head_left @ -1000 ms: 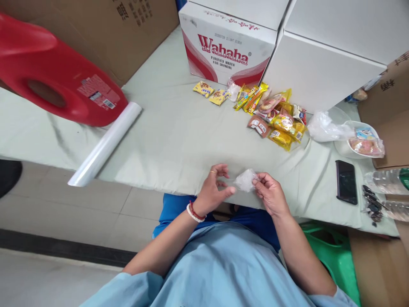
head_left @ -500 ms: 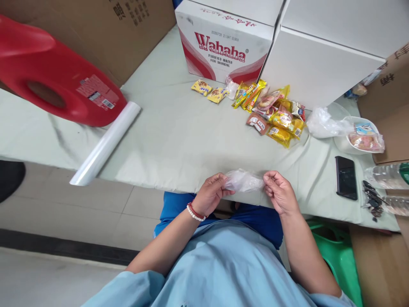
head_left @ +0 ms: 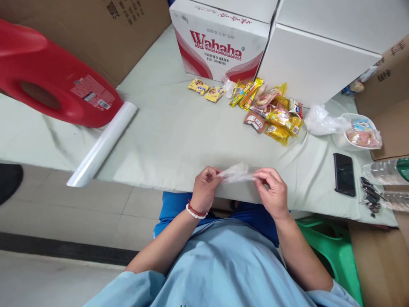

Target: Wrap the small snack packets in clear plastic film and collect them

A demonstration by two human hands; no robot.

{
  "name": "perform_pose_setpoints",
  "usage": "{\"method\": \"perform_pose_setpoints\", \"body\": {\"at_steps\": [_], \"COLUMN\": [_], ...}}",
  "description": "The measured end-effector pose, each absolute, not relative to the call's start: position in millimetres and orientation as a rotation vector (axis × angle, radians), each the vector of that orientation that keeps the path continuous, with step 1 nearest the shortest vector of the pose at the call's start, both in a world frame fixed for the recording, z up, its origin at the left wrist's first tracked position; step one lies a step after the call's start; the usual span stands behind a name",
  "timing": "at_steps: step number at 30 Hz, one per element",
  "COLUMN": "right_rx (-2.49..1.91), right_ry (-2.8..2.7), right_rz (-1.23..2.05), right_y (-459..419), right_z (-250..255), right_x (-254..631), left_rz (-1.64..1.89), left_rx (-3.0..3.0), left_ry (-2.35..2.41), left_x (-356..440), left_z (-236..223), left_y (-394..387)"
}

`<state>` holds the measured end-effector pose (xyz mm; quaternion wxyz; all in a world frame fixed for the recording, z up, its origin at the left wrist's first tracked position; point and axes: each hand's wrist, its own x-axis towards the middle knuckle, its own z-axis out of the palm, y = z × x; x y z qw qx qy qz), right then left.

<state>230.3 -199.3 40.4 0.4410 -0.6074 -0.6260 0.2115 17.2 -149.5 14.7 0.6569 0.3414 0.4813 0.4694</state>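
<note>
A thin, clear plastic bag (head_left: 237, 173), crumpled and stretched sideways, hangs between my two hands just over the table's front edge. My left hand (head_left: 206, 187) pinches its left end; a ring and a beaded bracelet are on that side. My right hand (head_left: 272, 192) is closed on the bag's right end between thumb and fingers. Beyond the hands lies a pile of wrapped snacks (head_left: 281, 115) in mostly yellow packets. Two small yellow packets (head_left: 198, 86) lie left of the pile.
A Wahaha carton (head_left: 220, 42) stands at the back beside a white box (head_left: 315, 64). To the left are a red jug (head_left: 64, 85) and a plastic roll (head_left: 102, 145). Rightward sit a crumpled bag (head_left: 324, 121), a white bowl (head_left: 341, 143), a phone (head_left: 344, 175) and keys (head_left: 371, 196).
The bag is drawn into a narrower shape between my hands. My right hand has shifted left, closer to the left one, and my left hand has turned more upright.
</note>
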Motion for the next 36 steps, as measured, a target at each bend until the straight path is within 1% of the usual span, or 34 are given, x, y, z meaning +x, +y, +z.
{"method": "perform_pose_setpoints", "body": {"at_steps": [3, 8, 10, 13, 17, 24, 28, 32, 34, 36], "right_rx": [-1.468, -1.344, -1.351, -1.394, -1.409, -1.431, -1.456, -1.486, -1.553, -1.596], "right_ry": [-1.622, -1.796, -1.803, -1.765, -1.762, -1.832, -1.876, -1.881, -1.793, -1.741], "right_rz": [0.503, 0.486, 0.466, 0.426, 0.397, 0.404, 0.441, 0.596, 0.561, 0.456], "right_y": [-201, -207, -211, -219, -230, -237, -238, -241, -240, -236], "right_z": [42, 44, 44, 40, 31, 21, 18, 23, 30, 38], "right_x": [232, 229, 230, 237, 245, 247, 256, 263, 263, 261], "left_rz": [1.077, 1.054, 1.008, 1.036, 1.077, 1.181, 1.161, 1.209, 1.219, 1.227], "left_rx": [0.914, 1.676, 1.742, 1.351, 0.728, 0.180, 0.113, 0.211, 0.275, 0.325], "left_ry": [1.182, 1.243, 1.269, 1.380, 1.210, 1.060, 1.025, 1.019, 1.011, 1.007], "left_x": [11, 9, 9, 6, 4, 1, -4, 0, 5, 9], "left_z": [9, 14, 16, 16, 15, 21, 24, 26, 26, 26], "left_y": [-147, -150, -147, -138, -129, -117, -111, -115, -118, -121]}}
